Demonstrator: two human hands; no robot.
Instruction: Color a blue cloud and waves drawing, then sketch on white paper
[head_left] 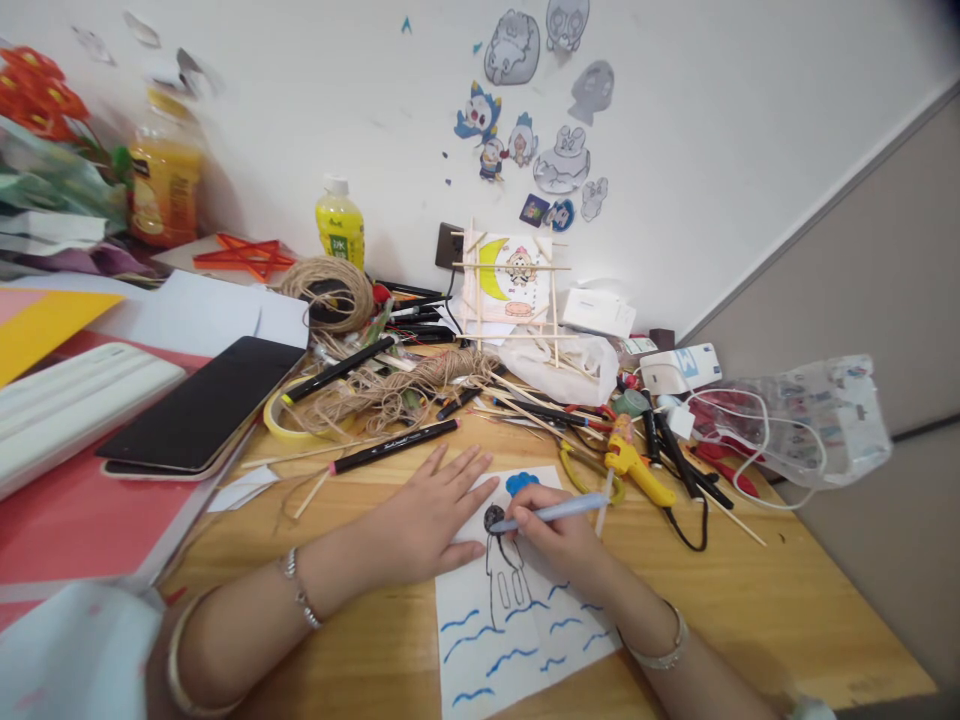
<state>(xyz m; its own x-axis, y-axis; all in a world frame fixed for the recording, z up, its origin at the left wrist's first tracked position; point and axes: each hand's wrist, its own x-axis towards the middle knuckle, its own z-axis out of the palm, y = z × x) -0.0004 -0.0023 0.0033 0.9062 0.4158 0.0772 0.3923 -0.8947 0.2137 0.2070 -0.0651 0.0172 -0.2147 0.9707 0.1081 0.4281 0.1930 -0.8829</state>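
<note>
Glue gun [636, 469] beside right hand [561, 540] with pen [570, 509]

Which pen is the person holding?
The pale blue pen in the right hand; the black markers lie untouched on the wooden table.

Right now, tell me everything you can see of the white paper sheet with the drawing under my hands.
The white paper sheet lies flat on the wooden table. It bears blue wavy strokes, a black-outlined figure with a dark round head, and a blue cloud shape at the top. The left hand presses flat on its upper left edge; the right hand rests on it, holding a pale blue pen to the head.
</note>
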